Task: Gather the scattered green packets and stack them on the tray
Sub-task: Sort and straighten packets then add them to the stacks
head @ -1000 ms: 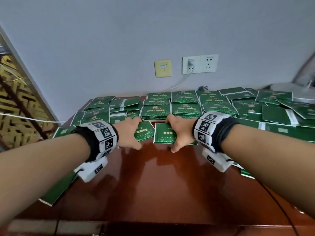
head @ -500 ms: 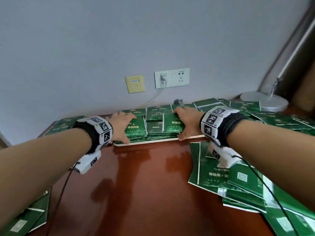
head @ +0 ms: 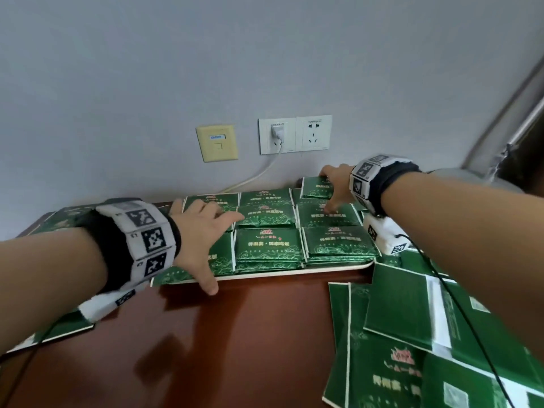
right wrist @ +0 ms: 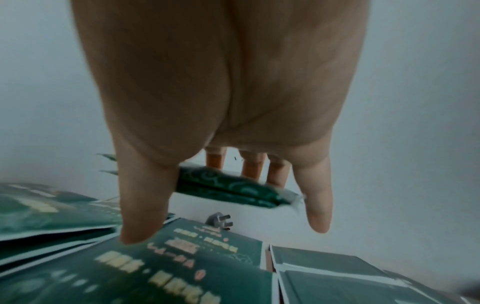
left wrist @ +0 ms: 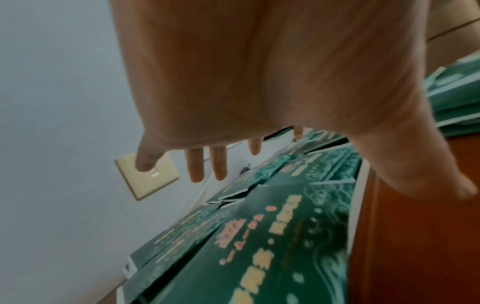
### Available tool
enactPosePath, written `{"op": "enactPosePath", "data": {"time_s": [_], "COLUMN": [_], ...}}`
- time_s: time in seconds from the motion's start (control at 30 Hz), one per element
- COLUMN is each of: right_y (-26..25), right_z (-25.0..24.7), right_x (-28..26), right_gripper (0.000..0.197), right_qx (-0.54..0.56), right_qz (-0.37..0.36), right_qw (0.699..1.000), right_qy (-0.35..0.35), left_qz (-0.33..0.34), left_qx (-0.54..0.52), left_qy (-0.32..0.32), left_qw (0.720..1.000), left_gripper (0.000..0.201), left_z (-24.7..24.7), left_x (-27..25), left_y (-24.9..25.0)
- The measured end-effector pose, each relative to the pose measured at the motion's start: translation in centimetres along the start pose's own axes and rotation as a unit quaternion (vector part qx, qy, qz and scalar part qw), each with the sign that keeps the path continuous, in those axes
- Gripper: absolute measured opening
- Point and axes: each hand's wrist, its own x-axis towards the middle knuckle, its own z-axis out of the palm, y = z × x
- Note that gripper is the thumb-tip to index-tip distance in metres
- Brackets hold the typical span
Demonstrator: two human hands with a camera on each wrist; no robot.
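Soft, even room light is falling throughout; table is showing dull glare and forearm shadows at 6 o'clock. Wide-angle bending is showing at edges. Both wrist views are reading dim, blurred, out of focus up close.

Head high; wrists low (sharing packets).

Table top: polished reddish-brown wood, glossy, mirroring the arms. Green packets: foil-like film with a soft sheen, slightly crinkled, printed gold lettering and pale cloud pattern; loose packets at right show smooth, flat backs with white strips. Tray: pale, smooth rim (material cannot be told). Wall: matt grey paint. Socket plates: smooth white plastic; adjacent plate cream plastic. Wrist bands: black cloth under matt white marker tiles. Lamp base: dull silver metal.
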Motion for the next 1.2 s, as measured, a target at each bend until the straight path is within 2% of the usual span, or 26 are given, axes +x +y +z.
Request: {"op": "enactPosePath", "data": {"time_s": [0.1, 0.2, 0.47, 0.57, 0.63, 0.7, 0.93, 1.2], "right_y": [0.0, 0.0, -0.4, -0.6, -0.7, -0.9, -0.8, 0.1], "right_z": [0.0, 0.0, 1.1, 1.3, 1.2, 1.1, 0.8, -1.5], "right_x": [2.1, 3.5, 5.4, 5.2, 4.9, 4.7, 4.2, -0.8], "right_gripper": [0.088, 0.088, 0.082, 0.067, 0.056, 0.054, 0.057, 0.065], "right_qx": [-0.003, 0.001, 0.024, 0.018, -0.003, -0.023, -0.029, -0.007], "right_qz": [0.001, 0.002, -0.027, -0.054, -0.070, -0.078, -0.091, -0.078], "right_qw": [1.000, 1.000, 0.999, 0.998, 0.997, 0.995, 0.994, 0.995], "right_qy": [-0.010, -0.019, -0.039, -0.035, -0.040, -0.049, -0.055, -0.068], "left_qz": [-0.033, -0.038, 0.008, 0.023, 0.030, 0.035, 0.043, 0.051], "left_qx": [0.022, 0.045, -0.012, -0.033, -0.037, -0.037, -0.040, -0.047], "left_qy": [-0.012, -0.007, -0.002, -0.007, -0.005, -0.003, 0.000, 0.026], "left_qw": [0.999, 0.998, 1.000, 0.999, 0.999, 0.999, 0.998, 0.997], "left_gripper": [0.136, 0.122, 0.102, 0.097, 0.096, 0.096, 0.099, 0.103], "left_z": [1.0, 1.4, 1.9, 1.9, 1.9, 1.9, 1.9, -0.5], "left_x": [-0.1, 0.0, 1.0, 1.2, 1.4, 1.4, 0.9, -0.9], "left_y": [0.2, -0.5, -1.2, -1.0, -0.9, -0.7, -0.4, 2.1]}}
